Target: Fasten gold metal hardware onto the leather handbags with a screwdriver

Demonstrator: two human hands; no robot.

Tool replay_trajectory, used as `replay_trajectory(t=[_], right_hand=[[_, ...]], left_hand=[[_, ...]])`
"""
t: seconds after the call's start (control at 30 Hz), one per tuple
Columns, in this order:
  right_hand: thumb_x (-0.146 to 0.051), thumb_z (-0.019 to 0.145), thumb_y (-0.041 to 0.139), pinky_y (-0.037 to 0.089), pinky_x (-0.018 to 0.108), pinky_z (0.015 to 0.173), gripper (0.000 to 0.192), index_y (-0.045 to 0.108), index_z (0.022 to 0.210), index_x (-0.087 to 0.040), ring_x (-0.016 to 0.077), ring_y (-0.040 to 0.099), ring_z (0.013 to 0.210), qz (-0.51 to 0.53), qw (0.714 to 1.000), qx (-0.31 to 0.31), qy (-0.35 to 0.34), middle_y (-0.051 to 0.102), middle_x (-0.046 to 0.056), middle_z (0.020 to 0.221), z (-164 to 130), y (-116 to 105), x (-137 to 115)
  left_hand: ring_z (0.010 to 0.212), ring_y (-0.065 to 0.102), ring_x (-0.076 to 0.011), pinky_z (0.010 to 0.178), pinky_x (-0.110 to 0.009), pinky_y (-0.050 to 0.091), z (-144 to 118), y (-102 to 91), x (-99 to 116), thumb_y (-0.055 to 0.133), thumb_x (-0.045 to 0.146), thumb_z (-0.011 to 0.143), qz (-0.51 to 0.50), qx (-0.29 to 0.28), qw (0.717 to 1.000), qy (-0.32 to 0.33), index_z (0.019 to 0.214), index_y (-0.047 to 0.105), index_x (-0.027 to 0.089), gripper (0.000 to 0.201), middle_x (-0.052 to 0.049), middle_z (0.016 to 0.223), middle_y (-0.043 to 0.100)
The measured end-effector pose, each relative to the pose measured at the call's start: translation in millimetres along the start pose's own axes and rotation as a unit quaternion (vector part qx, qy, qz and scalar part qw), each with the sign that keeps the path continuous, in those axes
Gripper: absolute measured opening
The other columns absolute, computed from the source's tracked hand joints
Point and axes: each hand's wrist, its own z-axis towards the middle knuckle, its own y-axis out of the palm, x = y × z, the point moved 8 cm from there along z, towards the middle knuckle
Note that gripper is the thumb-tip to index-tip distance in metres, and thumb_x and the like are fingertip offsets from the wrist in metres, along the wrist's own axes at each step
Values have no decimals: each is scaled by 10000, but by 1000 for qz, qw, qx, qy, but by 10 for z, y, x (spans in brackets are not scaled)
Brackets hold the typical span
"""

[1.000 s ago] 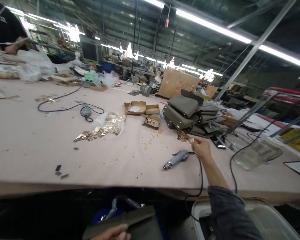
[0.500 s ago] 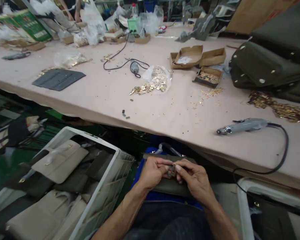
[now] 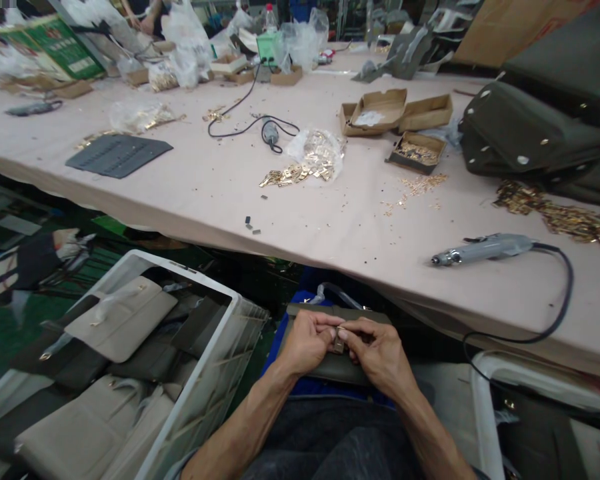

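Observation:
An olive green leather purse [image 3: 330,363] lies on my lap, below the table's near edge. My left hand [image 3: 305,343] and my right hand [image 3: 377,353] meet over its top, pinching a small metal clasp [image 3: 339,342] between fingertips. Both hands rest on the purse. On the pink table, a grey powered screwdriver [image 3: 483,249] with a black cord lies to the right, apart from my hands.
A white crate [image 3: 215,393] of beige and olive purses stands at my left, another white bin [image 3: 485,393] at my right. The table [image 3: 190,193] holds gold fittings [image 3: 307,160], cardboard boxes [image 3: 415,150], olive bags [image 3: 530,130], loose gold clasps [image 3: 555,213] and a grey mat [image 3: 117,155].
A second ago my right hand reached the gold clasps on the table while the left held the purse. Now both hands are on my lap, pinching the clasp at the purse.

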Motion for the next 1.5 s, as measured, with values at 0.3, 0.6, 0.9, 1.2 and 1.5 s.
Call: replay_trajectory(t=[0.3, 0.6, 0.9, 1.2, 1.5], right_hand=[[-477, 845, 741, 469, 270, 520, 299, 777, 889, -184, 197, 627, 609, -36, 999, 22, 7, 709, 67, 730, 12, 13, 14], [-463, 771, 831, 516, 274, 531, 355, 655, 902, -183, 195, 653, 584, 30, 998, 53, 36, 677, 31, 680, 36, -4, 98], [-377, 899, 718, 513, 274, 607, 189, 735, 943, -194, 184, 638, 669, -43, 996, 57, -52, 685, 53, 811, -42, -10, -3], [-196, 962, 586, 531, 370, 820, 329, 655, 1283, -216, 244, 603, 974, -156, 947, -39, -279, 596, 116, 1075, -222, 107, -421], [-199, 1031, 511, 482, 323, 731, 192, 665, 1147, -212, 192, 559, 828, -243, 911, -60, -328, 565, 70, 941, -135, 136, -409]], left_hand=[[765, 752, -244, 725, -329, 613, -39, -4, -3, 722, 254, 769, -4, -10, 1000, 16, 1078, 754, 71, 360, -148, 856, 775], [680, 748, -235, 696, -355, 642, -42, -57, -24, 798, 340, 750, -49, 25, 998, 4, 1011, 780, 63, 381, -148, 806, 782], [506, 665, -181, 517, -283, 592, -49, -69, -10, 770, 276, 683, -37, 103, 994, 9, 863, 745, 79, 268, -92, 650, 738], [444, 606, -144, 430, -198, 480, -54, -81, 49, 714, 246, 684, -37, 136, 989, 35, 818, 652, 138, 182, -36, 570, 683], [418, 556, -122, 414, -196, 448, 23, -89, -7, 708, 229, 659, -31, 142, 989, 11, 753, 711, 110, 152, -34, 538, 649]])
